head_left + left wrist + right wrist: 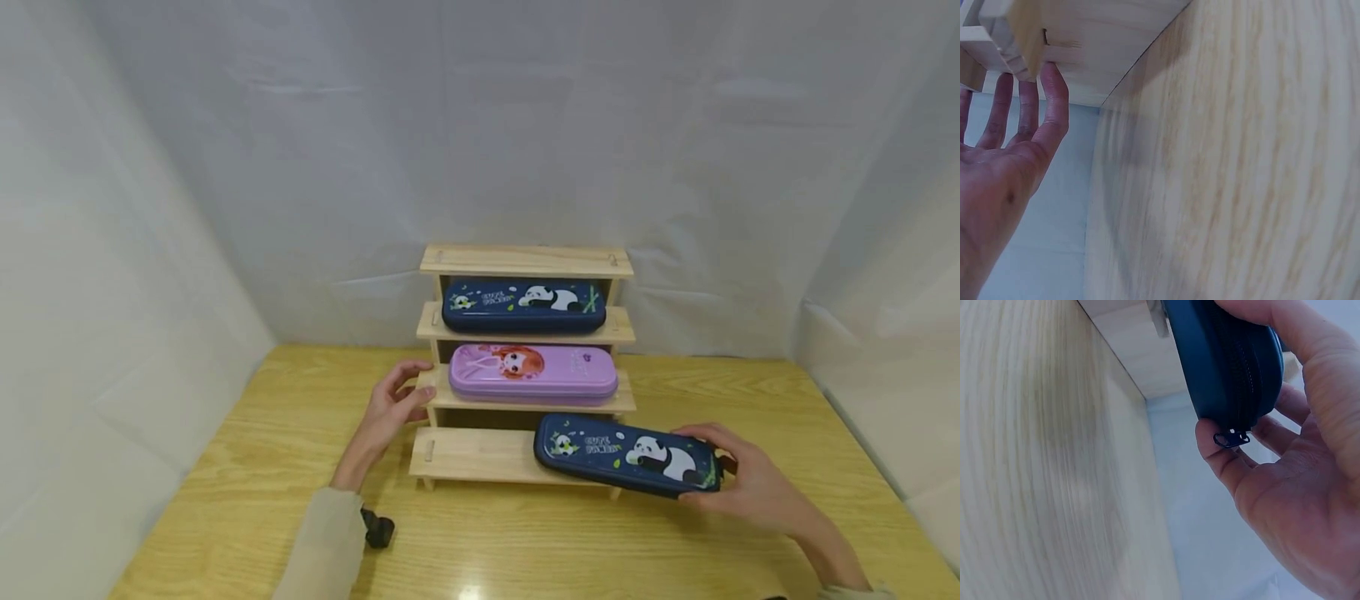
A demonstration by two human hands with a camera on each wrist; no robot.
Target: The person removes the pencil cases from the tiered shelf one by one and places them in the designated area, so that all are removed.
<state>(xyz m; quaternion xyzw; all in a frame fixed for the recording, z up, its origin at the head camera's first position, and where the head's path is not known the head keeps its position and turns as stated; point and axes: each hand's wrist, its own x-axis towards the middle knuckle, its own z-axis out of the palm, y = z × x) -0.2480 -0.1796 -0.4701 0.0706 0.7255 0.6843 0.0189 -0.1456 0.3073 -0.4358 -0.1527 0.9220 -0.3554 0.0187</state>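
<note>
White fabric backdrop (225, 167) around a pale wood-grain worktop (247, 500). Stepped pine rack (480, 454), straight left hand (390, 412) fingers (1054, 100) touching its side. Glossy navy panda case (626, 454) at the lowest step's right end, right hand (750, 483) fingers (1238, 472) clamped around it.

Left hand (997, 187) fills the lower left, palm open, straight fingers (1054, 94) reaching up and touching the pale wooden rack (1104, 44) at upper left; table (1241, 187) blurs right.

Staged recording booth: white cloth backdrop (300, 167) around wooden table (247, 467).
</note>
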